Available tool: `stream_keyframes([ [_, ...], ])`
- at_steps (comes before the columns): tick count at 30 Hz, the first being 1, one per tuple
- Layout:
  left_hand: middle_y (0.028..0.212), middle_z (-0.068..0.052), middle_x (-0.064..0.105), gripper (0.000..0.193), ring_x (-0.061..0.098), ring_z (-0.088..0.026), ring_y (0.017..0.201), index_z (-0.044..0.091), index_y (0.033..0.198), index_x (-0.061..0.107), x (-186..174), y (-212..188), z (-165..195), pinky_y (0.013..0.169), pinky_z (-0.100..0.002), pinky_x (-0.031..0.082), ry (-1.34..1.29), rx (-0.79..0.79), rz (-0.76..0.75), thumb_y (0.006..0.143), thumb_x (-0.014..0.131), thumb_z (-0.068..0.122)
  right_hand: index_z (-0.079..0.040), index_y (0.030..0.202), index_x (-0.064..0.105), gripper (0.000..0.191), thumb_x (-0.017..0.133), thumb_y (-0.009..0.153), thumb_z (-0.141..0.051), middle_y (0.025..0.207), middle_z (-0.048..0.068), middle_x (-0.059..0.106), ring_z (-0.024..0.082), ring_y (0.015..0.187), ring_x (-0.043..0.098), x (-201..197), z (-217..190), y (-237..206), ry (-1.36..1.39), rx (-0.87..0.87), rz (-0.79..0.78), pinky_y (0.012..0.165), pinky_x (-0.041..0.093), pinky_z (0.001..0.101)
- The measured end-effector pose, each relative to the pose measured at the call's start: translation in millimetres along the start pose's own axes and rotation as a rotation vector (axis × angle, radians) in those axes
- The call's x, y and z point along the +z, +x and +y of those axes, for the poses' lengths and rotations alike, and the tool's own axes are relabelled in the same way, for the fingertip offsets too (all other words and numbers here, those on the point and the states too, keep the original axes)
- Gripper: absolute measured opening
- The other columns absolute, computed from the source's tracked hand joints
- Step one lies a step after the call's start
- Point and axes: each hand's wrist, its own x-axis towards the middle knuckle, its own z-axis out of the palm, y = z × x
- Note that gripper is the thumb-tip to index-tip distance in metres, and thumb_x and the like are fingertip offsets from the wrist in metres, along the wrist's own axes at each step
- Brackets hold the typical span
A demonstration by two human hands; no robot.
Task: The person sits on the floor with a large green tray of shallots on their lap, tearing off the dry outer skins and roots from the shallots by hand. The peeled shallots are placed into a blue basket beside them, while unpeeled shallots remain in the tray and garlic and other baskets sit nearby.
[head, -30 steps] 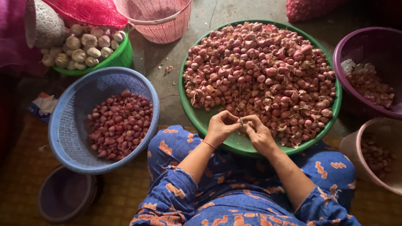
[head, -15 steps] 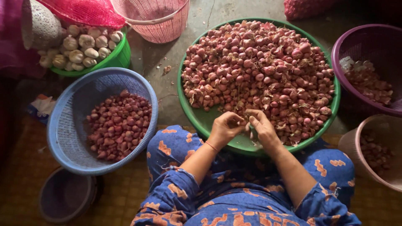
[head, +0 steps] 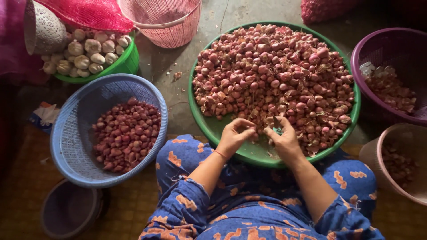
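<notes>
Seven containers ring you, and one heap dwarfs the rest: the green basin [head: 202,126] straight ahead carries a mound of small red shallots [head: 275,75], far too many to count; to your left the blue mesh basket [head: 66,133] holds a shallower layer of peeled shallots [head: 126,135], smoother and darker; at your right edge a purple basket [head: 378,44] has papery skins and scraps in it; below that a beige tub [head: 378,155] shows a few dark pieces, too dim to tell apart; at top centre stands one pink mesh basket [head: 164,26]; at top left a green bowl [head: 120,66] holds roughly fifteen pale garlic bulbs [head: 84,55], half covered by a red net sack [head: 84,13]; at bottom left sits one grey bowl [head: 71,209], its inside dark.

Your knees in blue patterned cloth [head: 240,209] press up to the basin's near rim; both forearms cross over them.

Your two hands meet over that near rim — left hand [head: 233,135] curled with fingertips pinched narrow, right hand [head: 284,140] closed likewise; between them you hold one shallot [head: 266,126], mostly hidden by your fingers; a teal sliver shows at the right hand's fingers, too small to tell what it is.
</notes>
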Motion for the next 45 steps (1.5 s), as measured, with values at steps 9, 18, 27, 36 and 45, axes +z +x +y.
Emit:
stream_keyframes([
  [9, 0.085, -0.01, 0.067, 0.009, 0.064, -0.026, 0.08, 0.007, 0.095, 0.061, -5, 17, -24, 0.069, -0.037, 0.051, 0.737, 0.333, 0.163, 0.091, 0.065, 0.0, -0.005, 0.104, 0.07, 0.013, 0.071, 0.093, -0.011, 0.08, 0.0, 0.066, 0.007, 0.066, 0.056, -14, 16, 7, -0.186, -0.037, 0.058, 0.057, 0.045, 0.0239],
  [18, 0.09, -0.013, 0.067, 0.016, 0.066, -0.03, 0.088, 0.009, 0.094, 0.064, 12, 20, -9, 0.077, -0.039, 0.055, 1.292, 0.45, 0.055, 0.08, 0.072, 0.008, -0.004, 0.107, 0.074, 0.023, 0.077, 0.086, -0.012, 0.082, 0.005, 0.069, 0.012, 0.076, 0.059, -13, 21, 11, -0.349, -0.042, -0.017, 0.069, 0.05, 0.0292],
  [27, 0.08, -0.004, 0.074, 0.018, 0.067, -0.01, 0.075, -0.001, 0.088, 0.069, 3, 20, -23, 0.068, -0.026, 0.056, 0.314, 0.02, 0.037, 0.091, 0.078, 0.014, 0.001, 0.103, 0.072, 0.014, 0.072, 0.091, -0.007, 0.092, 0.006, 0.078, 0.01, 0.084, 0.072, -5, 23, 7, -0.174, -0.11, -0.188, 0.076, 0.059, 0.026],
  [36, 0.099, -0.007, 0.074, 0.024, 0.07, -0.013, 0.087, 0.002, 0.112, 0.067, 6, 11, -11, 0.078, -0.027, 0.058, -0.068, -0.075, -0.058, 0.091, 0.076, 0.01, 0.003, 0.108, 0.07, 0.014, 0.07, 0.096, -0.005, 0.092, 0.008, 0.075, 0.014, 0.08, 0.07, -6, 21, 7, 0.057, -0.036, -0.142, 0.072, 0.057, 0.0262],
  [45, 0.102, -0.007, 0.074, 0.023, 0.071, -0.013, 0.093, 0.001, 0.11, 0.065, 8, 12, -14, 0.084, -0.027, 0.058, -0.077, -0.049, -0.069, 0.093, 0.077, 0.009, -0.001, 0.112, 0.068, 0.022, 0.072, 0.091, -0.008, 0.096, 0.006, 0.074, 0.011, 0.082, 0.072, -1, 18, 5, 0.135, -0.044, -0.206, 0.075, 0.059, 0.0252],
])
